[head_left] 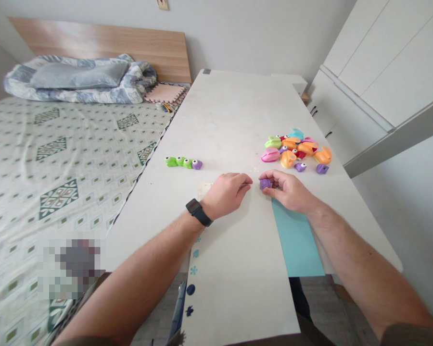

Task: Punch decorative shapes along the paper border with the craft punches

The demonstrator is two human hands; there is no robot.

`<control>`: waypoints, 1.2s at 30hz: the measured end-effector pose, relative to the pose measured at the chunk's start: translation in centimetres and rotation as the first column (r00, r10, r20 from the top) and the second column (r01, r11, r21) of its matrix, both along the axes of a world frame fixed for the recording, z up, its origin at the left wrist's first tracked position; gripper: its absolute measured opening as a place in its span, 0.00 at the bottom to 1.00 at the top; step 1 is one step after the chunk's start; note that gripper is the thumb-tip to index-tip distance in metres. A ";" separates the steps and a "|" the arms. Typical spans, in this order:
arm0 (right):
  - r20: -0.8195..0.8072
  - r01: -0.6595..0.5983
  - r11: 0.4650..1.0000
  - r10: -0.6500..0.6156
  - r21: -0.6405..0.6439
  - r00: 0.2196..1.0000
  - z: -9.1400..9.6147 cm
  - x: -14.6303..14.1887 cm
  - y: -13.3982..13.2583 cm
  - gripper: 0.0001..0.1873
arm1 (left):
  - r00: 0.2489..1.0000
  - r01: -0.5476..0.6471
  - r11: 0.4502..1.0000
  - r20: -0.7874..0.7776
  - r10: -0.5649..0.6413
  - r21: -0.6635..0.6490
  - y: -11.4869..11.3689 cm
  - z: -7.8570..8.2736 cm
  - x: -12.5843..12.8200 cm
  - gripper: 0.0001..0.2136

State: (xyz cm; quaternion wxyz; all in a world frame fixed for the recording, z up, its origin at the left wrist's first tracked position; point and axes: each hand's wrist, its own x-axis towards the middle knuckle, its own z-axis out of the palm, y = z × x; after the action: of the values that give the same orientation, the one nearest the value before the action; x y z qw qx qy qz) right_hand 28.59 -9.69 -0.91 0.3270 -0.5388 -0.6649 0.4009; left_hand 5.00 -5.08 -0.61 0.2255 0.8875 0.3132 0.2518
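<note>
My right hand (286, 190) grips a small purple craft punch (265, 184) between thumb and fingers, just above the white table. Facing it, my left hand (228, 192) is closed in a pinch over a long white paper sheet (241, 269); whatever the fingertips hold is too small to make out. Down the sheet's left edge runs a column of light and dark blue cut-out shapes (194, 270), partly covered by my left arm. A teal paper sheet (298, 240) lies beneath my right hand and wrist, beside the white sheet. Tiny white scraps (254, 169) lie beyond my hands.
A pile of colourful craft punches (290, 143) sits on the table (234, 110) at the right. Several green and purple punches (183, 162) stand in a row at the left. A bed (104, 144) adjoins the left side, and a white cabinet (386, 72) stands right.
</note>
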 end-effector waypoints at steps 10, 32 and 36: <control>0.031 0.021 1.000 -0.021 0.021 0.999 0.0 -0.3 0.0 0.17 | 1.000 -0.014 1.000 -0.025 0.013 -0.011 -0.1 0.2 0.0 0.09; 0.089 -0.014 0.993 0.003 0.119 0.996 1.5 -1.9 -0.7 0.19 | 0.997 0.042 0.966 0.069 -0.026 -0.254 0.1 0.7 2.1 0.19; 0.098 -0.010 0.992 -0.003 0.129 0.995 1.5 -2.0 -0.7 0.19 | 0.999 0.023 0.964 0.047 -0.011 -0.264 0.2 0.7 2.1 0.19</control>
State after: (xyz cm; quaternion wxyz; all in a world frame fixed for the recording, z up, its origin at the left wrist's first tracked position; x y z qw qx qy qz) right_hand 26.60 -10.39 0.63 0.3273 -0.5345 -0.7056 0.3306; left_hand 7.07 -4.87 0.05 0.3510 0.8462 0.3313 0.2258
